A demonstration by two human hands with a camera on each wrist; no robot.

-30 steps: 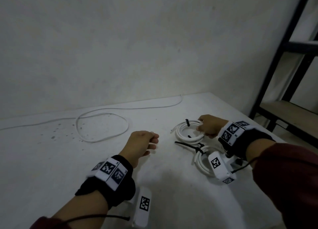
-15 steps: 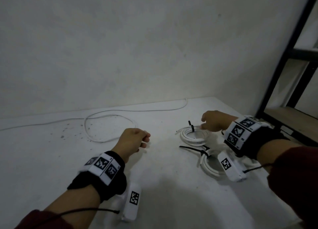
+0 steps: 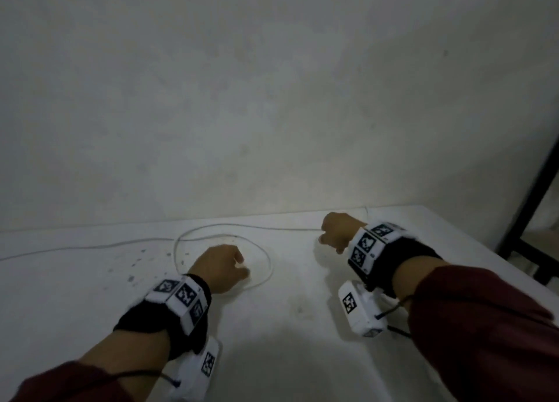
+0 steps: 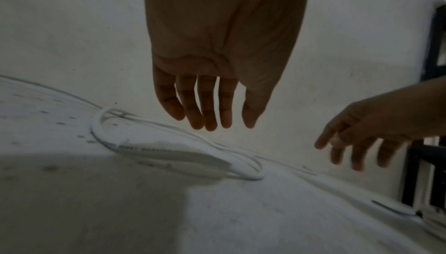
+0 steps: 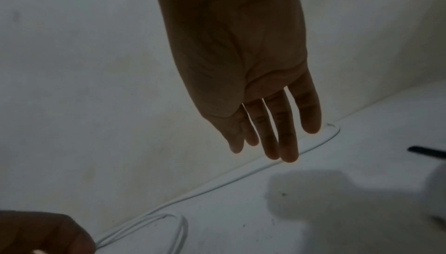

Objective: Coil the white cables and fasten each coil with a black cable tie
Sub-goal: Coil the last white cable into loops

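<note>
While both hands (image 3: 222,268) (image 3: 337,230) (two, empty) hover, one white cable (image 3: 266,276) lies looped.

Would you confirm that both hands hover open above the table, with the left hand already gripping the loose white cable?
Not quite: the left hand grips nothing. The left wrist view shows its fingers straight, above the loose white cable without touching it. The right hand is open too, above the table.

A pale, blotchy wall (image 3: 272,99) across the upper two thirds of the head view, meeting a white table (image 3: 287,341) in the lower part. Dark specks (image 3: 136,265) scattered over the tabletop at lower left. A black metal frame (image 3: 532,208) at the right edge, beside the table's far corner.
</note>
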